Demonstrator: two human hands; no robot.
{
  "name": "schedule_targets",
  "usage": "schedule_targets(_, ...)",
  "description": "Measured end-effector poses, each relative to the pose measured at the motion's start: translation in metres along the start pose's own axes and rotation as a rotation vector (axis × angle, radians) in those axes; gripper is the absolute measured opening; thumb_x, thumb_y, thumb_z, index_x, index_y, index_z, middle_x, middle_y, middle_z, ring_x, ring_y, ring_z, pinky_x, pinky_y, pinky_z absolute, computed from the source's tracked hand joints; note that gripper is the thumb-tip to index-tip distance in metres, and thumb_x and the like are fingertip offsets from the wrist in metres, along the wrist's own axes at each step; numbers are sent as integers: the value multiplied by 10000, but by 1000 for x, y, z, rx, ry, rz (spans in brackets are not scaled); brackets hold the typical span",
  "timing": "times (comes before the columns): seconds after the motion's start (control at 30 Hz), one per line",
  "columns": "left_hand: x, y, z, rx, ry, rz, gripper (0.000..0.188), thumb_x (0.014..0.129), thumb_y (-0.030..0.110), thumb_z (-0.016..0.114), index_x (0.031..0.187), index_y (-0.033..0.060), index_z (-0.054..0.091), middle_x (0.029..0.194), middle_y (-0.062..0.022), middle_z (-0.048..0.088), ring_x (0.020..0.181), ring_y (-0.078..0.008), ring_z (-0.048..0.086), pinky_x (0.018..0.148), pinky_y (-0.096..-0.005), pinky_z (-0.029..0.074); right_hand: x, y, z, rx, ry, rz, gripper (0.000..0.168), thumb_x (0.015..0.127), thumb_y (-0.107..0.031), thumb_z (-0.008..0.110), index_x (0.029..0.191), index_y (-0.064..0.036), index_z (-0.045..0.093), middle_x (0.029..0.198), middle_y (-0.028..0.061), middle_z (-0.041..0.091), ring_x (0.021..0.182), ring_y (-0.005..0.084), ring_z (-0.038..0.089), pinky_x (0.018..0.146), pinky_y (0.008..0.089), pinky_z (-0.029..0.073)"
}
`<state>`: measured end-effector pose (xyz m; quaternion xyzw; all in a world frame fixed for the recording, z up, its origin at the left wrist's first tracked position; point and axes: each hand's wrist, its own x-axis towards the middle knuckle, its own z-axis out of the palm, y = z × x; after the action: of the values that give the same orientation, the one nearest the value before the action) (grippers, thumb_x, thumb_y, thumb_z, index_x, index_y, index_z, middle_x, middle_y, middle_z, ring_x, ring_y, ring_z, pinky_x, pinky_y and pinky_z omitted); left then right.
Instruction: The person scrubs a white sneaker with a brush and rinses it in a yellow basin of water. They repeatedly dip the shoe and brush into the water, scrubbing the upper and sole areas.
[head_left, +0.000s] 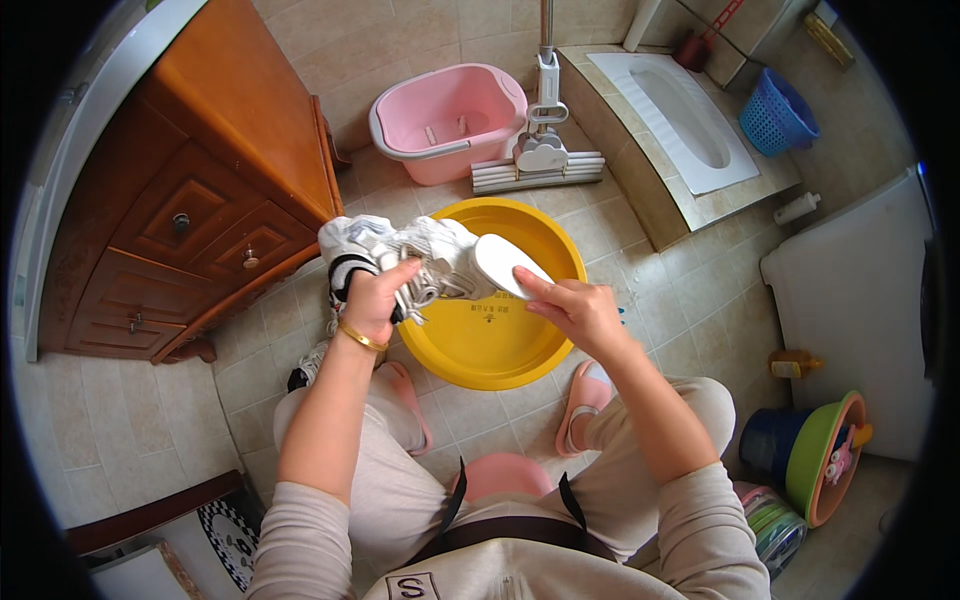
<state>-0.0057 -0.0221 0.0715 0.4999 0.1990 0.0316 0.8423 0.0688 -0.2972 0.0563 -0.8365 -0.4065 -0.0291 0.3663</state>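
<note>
My left hand (371, 296) grips a white sneaker with loose laces (367, 236) and black-and-grey trim. The shoe is held above the left side of a round yellow basin (487, 367) on the floor. My right hand (577, 304) holds a white oval-headed brush (502, 259) by its handle, index finger along the back. The brush head meets the right end of the shoe; its underside is hidden. Writing is printed on the basin's inside. Another lace-up shoe (306, 367) rests near my left leg, partly covered by my arm.
Behind the basin stand a pink mop bucket (442, 161) and a sponge mop (544, 154). A wooden cabinet (195, 187) rises at left. On the right are a tiled step (630, 165) with a squat toilet (675, 112), a white appliance (847, 300) and several stacked basins (814, 457).
</note>
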Motion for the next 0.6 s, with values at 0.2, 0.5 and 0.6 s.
schedule_targets(0.2,-4,-15,15,75,-7,34,292,828,-19,618,1118,-31,598,1033,-75,655,921,-173,637,829,-303,503,9,-8,3,-30,-25,57,463,835,-288,682,1282,-343,575,694,61,639,598,239,609,546,345,486)
schedule_targets(0.5,0,-9,-5,-220,8,-46,270,905,64,543,1159,-24,561,1056,-105,650,946,-213,643,844,-341,517,6,4,-6,111,69,269,428,849,-290,674,1266,-336,586,767,99,664,673,272,631,632,340,507)
schedule_targets(0.6,0,-7,1,-283,-28,-29,286,937,120,534,1193,-7,541,1092,-97,639,998,-213,624,884,-347,499,13,0,-17,139,-57,355,448,857,-166,680,1280,-275,583,934,120,693,793,206,677,728,309,514)
